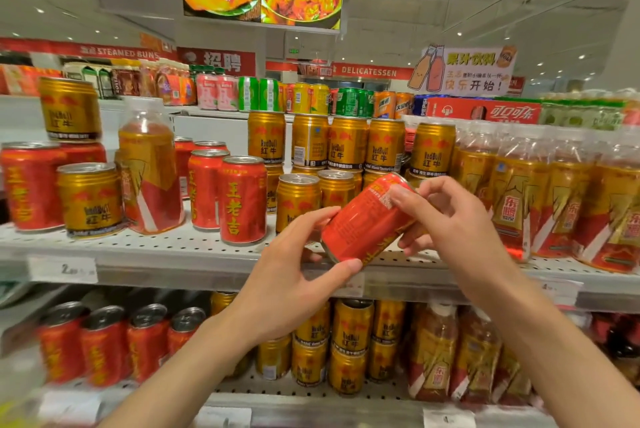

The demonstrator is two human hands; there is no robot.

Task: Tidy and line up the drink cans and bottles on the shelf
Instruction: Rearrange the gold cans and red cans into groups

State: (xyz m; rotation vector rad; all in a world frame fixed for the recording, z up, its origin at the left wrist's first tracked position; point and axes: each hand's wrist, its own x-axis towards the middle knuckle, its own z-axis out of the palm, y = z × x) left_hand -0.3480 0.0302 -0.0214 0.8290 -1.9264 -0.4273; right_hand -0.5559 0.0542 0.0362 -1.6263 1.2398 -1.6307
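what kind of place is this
Most likely a supermarket drinks aisle: stocked shelves of canned drinks with price tags on the edge, and a "DELICATESSEN" sign behind.

A supermarket: white perforated metal shelves (pixel 156 249) stacked with drink cans, paper price tags (pixel 62 269), red "DELICATESSEN" sign (pixel 369 71).

Red can (pixel 363 220) — tilted, before shelf (pixel 173 247).

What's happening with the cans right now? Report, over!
Both hands, left and right, grip one red can, tilted, off the shelf. Lone bottle stands among the red cans, out of place. Over.
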